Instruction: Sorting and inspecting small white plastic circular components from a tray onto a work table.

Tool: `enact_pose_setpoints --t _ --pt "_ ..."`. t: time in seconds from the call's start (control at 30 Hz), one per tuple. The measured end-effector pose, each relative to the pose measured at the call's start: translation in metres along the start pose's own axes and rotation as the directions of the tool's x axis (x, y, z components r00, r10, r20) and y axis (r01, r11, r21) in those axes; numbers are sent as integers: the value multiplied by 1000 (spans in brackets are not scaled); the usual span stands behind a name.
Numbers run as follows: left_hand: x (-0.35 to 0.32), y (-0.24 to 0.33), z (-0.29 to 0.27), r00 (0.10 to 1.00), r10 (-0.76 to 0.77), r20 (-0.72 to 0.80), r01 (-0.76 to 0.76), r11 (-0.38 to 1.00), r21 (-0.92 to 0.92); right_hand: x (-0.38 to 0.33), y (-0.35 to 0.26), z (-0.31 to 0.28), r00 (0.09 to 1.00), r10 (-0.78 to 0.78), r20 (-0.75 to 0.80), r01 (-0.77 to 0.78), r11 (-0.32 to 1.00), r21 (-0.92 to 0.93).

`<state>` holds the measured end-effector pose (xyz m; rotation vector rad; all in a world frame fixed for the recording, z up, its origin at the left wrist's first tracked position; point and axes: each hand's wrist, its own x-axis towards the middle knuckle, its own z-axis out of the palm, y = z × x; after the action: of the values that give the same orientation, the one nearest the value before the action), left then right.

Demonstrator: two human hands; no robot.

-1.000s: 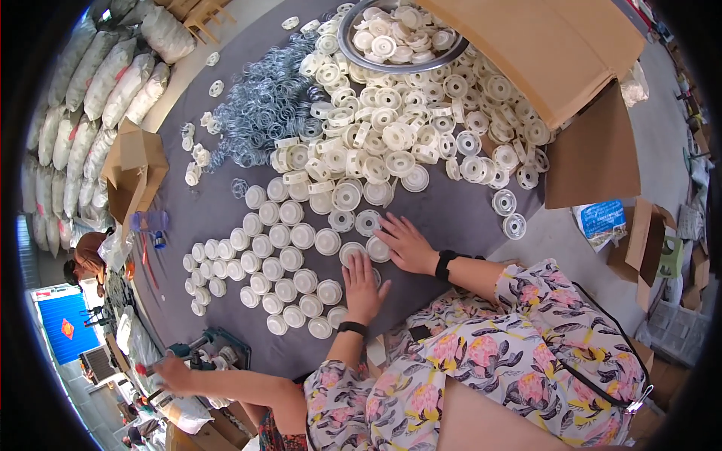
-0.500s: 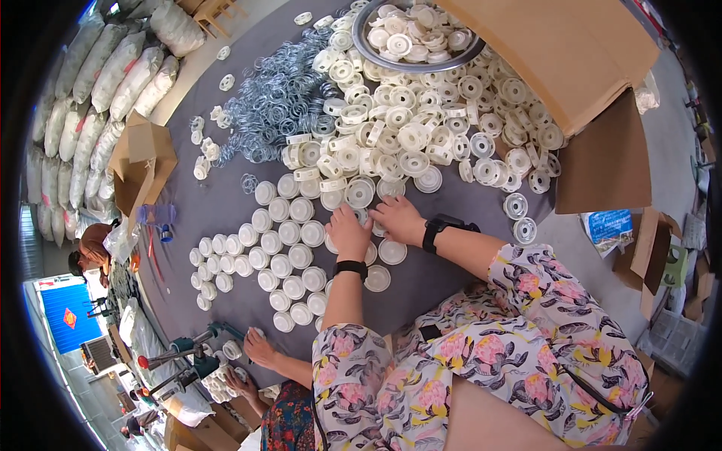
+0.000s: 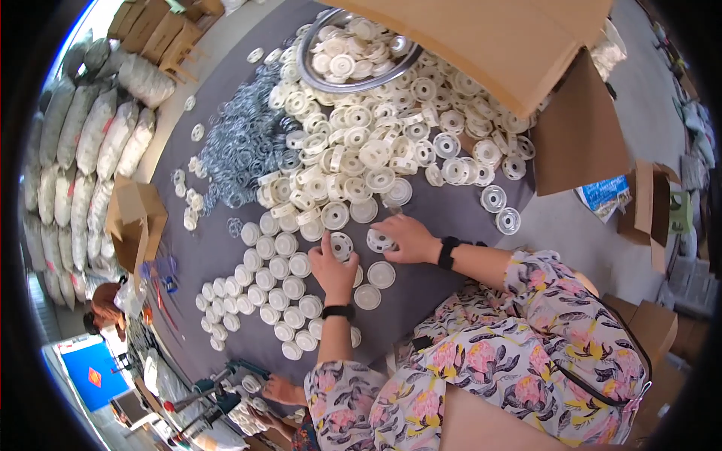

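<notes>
My left hand [image 3: 335, 272] is closed by its fingertips on a round white plastic wheel-like part [image 3: 341, 246] with a holed centre. To its right, my right hand [image 3: 412, 239] grips a similar white plastic wheel [image 3: 379, 240] at its edge. Both are low over the dark table, just short of the heap of cream plastic wheels [image 3: 353, 161]. Rows of flat white caps [image 3: 278, 267] lie left of my left hand. Other white caps [image 3: 381, 274] rest below my hands, one partly hidden by the left hand.
Wire springs [image 3: 244, 143] are piled at the far left of the heap. A metal bowl [image 3: 304, 68] of wheels and a tilted cardboard box [image 3: 579, 135] stand at the back. At lower left, a co-worker's hand [image 3: 282, 391] is beside a green hand press [image 3: 226, 391].
My hands have moved apart, and a wheel now shows in each. They have come back slightly from the heap. The whole view has shifted, with the table's contents sitting lower and further left.
</notes>
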<state>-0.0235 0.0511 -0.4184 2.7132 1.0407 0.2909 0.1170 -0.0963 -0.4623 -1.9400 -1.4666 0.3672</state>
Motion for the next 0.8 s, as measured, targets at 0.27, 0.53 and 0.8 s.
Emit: enact_pose_setpoints --t 0.27,0.53,0.8 --pt "-14 73 59 915 300 268 80 517 -852 -78 50 -19 575 576 581 -570 -228 789" --pt "-25 64 46 899 282 336 -228 954 -193 -179 85 -73 634 553 -541 -576 804 147" --pt "-5 77 47 891 389 233 -372 921 -116 -164 112 -61 742 486 -461 -577 814 -71"
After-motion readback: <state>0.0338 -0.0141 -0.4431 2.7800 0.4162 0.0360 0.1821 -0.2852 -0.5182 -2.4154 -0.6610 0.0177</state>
